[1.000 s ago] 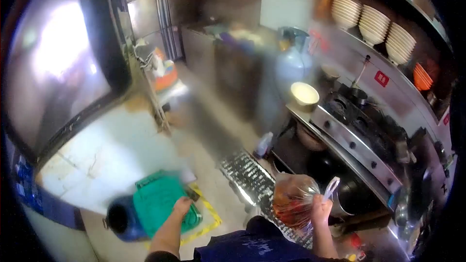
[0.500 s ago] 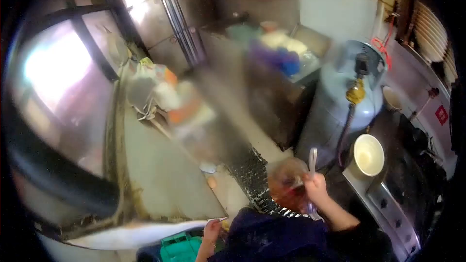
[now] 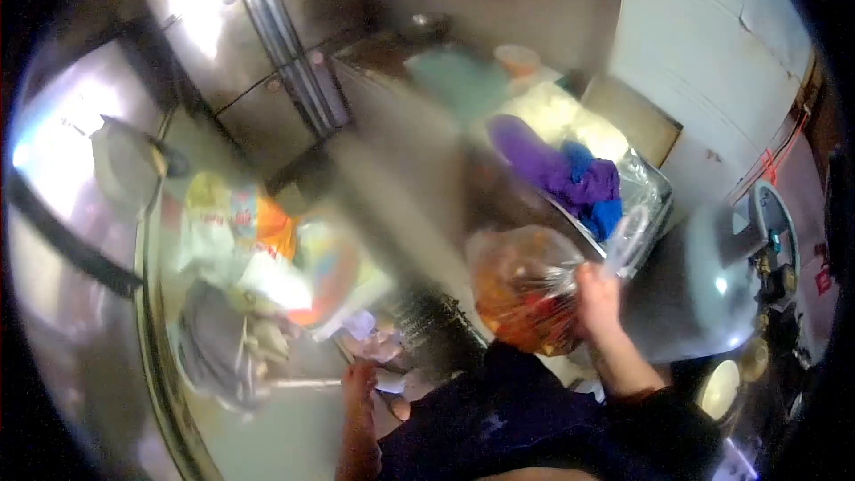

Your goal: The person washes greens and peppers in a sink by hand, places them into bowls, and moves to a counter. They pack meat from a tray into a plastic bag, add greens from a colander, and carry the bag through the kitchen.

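- Change: a second ago the left hand lay on the green lid of a bin by the floor. The bin is now out of view, and the left hand [image 3: 359, 385] has come away from it.
- Change: the view has swung off the stove. The gas cylinder [image 3: 704, 294] now fills the right side, and the steel refrigerator [image 3: 240, 36] stands well to its left and beyond it.
- Unchanged: the plastic bag [image 3: 521, 289], clear with red-orange contents, has stayed in the right hand [image 3: 598, 298] through all three views.
- Judgement: the bag is in transit, off every surface, and the bin stage appears finished.
- Right hand fingers: closed tight round the gathered neck of the bag, whose loose clear top stands above the fist. The bag hangs just to the left of the gas cylinder, in front of it, clear of the floor.
- Left hand fingers: blurred, so how far open they are cannot be told. No object is seen in them. The hand sits low, well to the left of the gas cylinder, at the edge of the desk [image 3: 223, 428].
- Surroundings: purple and blue cloths [image 3: 570, 174] lie in a tray up and to the left of the gas cylinder. Printed carrier bags [image 3: 240, 232] stand on the desk far to its left.
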Demonstrator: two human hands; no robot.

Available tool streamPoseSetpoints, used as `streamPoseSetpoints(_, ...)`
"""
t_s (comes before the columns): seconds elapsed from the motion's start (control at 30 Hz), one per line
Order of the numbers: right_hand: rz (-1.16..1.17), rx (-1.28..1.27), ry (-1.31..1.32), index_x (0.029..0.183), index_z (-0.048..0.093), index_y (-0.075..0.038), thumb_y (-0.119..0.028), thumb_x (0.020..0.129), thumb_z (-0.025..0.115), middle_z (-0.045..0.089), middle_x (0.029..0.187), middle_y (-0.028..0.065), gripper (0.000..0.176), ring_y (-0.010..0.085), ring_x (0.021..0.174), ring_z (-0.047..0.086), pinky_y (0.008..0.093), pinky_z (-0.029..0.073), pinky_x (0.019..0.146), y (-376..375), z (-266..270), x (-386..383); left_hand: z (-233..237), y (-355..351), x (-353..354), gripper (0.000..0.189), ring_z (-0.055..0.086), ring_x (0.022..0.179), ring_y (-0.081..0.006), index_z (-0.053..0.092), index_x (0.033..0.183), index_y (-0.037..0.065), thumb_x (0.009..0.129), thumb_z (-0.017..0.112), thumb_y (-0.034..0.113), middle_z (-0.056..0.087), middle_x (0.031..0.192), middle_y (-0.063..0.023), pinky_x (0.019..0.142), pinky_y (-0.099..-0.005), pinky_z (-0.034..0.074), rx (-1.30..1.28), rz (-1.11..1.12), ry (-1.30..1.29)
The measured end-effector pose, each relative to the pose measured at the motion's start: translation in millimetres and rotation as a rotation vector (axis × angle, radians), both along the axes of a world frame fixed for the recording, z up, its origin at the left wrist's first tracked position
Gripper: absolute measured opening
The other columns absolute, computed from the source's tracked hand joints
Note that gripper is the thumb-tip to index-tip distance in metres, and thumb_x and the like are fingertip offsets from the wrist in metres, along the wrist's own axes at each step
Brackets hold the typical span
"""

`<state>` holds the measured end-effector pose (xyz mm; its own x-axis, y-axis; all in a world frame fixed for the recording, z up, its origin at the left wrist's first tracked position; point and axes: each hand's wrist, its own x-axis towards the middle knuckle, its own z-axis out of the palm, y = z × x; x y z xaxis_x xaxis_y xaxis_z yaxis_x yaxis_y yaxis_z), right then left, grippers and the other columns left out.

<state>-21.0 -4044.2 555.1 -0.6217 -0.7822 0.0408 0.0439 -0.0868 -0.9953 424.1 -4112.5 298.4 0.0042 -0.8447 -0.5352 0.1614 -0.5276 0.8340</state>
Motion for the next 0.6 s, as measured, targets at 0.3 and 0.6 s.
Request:
streamPoseSetpoints(0.3, -0.365, -0.127, -0.017, 0.082, 0.055, -0.004, -0.016, 0.088, 0.053, 0.046, 0.072, -0.0045, 0.014, 0.0063, 0.067, 0.04, 0.0225, 0.031, 0.058, -187.9, 9.0, -87.9, 64.9, -391.3, -144.4, 0.02, 0.057, 0.071, -0.0147, 0.059, 0.095, 0.008, 0.088, 0.057, 0.027, 0.061, 0.083, -0.0049, 0.064, -0.0279, 0.047, -0.429, -0.376, 0.063)
streamPoseSetpoints(0.6, -0.45, -0.019, 0.033, 0.076, 0.053, -0.007, -0.015, 0.089, 0.05, 0.045, 0.072, -0.0042, 0.015, 0.0071, 0.068, 0.039, 0.0243, 0.031, 0.059, -406.2, 31.1, -138.5, 143.8, -587.1, -228.1, 0.011, 0.054, 0.072, -0.0219, 0.058, 0.092, 0.007, 0.087, 0.056, 0.017, 0.058, 0.082, -0.0057, 0.054, -0.0315, 0.044, -0.038, -0.172, 0.101)
